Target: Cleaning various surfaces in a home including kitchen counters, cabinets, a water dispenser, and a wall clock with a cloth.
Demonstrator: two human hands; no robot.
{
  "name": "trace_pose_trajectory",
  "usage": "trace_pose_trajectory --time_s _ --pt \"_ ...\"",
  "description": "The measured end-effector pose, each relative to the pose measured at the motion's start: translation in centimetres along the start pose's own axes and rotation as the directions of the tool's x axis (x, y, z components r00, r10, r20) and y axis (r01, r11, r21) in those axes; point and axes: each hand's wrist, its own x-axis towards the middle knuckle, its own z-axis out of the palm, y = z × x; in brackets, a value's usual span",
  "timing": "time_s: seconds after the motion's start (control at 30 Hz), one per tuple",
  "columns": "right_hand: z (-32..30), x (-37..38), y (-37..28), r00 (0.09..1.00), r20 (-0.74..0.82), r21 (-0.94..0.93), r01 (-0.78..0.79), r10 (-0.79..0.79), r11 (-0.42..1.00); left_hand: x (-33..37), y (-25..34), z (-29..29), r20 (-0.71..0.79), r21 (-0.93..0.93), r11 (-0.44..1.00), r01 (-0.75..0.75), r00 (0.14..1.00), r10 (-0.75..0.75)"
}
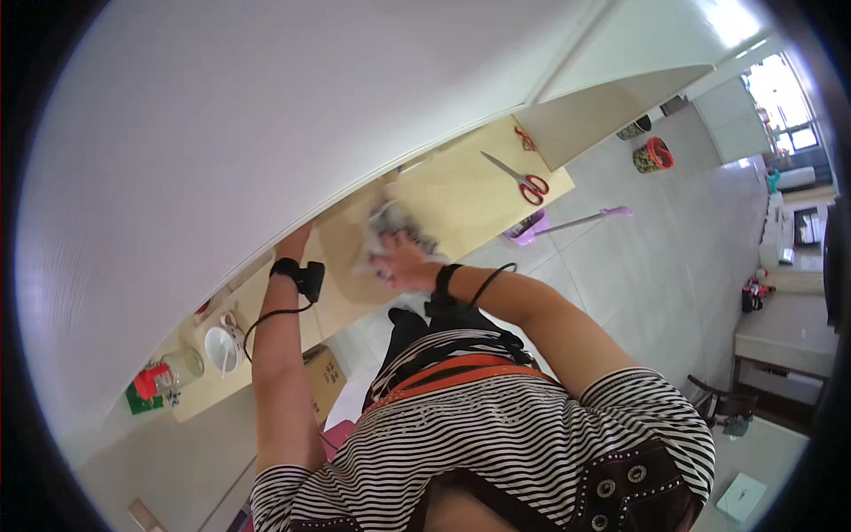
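Observation:
My right hand (406,263) is on a crumpled grey-and-white cloth (390,222), pressed on the pale yellow counter (461,191). Both hand and cloth are smeared by motion, and the fingers bend over the cloth's near side. To the left, my left hand (298,241) reaches in under the edge of a large white cabinet door or panel (266,106). Its fingers are hidden there. Each wrist wears a black band, the left one with a small black box. Scissors (523,183) with red handles lie on the counter, right of the cloth.
At the counter's left end stand a white cup (223,348) with a stick in it, a glass jar (183,364) and a red-lidded container (152,381). A purple dustpan (528,227) lies on the tiled floor. Below the counter is a cardboard box (324,383).

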Motion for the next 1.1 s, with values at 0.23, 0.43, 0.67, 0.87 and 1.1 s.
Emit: trace_pose_trajectory --time_s 0.23,0.43,0.67,0.87,1.1 --pt "5.5 0.2 7.2 0.928 -0.229 -0.205 0.25 -0.295 0.946 5.0 1.6 3.1 0.046 -0.078 0.996 0.051 0.998 -0.048" --pt "0.3 -0.5 13.2 0.912 -0.368 -0.103 -0.235 0.182 0.967 5.2 -0.1 2.3 -0.005 -0.072 0.997 -0.025 1.0 0.025" --pt "-4.6 -3.1 19.0 0.864 -0.471 0.323 -0.017 0.176 0.946 0.5 4.0 -0.7 -0.093 0.283 0.958 0.033 0.996 -0.007" --pt "-7.6 -7.5 32.9 0.709 -0.549 0.11 -0.463 0.442 0.88 -7.7 11.5 -5.5 0.004 -0.017 0.999 -0.037 0.999 0.037" --pt "-5.5 -6.3 40.1 0.696 -0.527 -0.032 -0.589 0.487 0.807 -16.6 13.3 -8.0 0.202 0.007 0.988 0.152 0.968 -0.151"
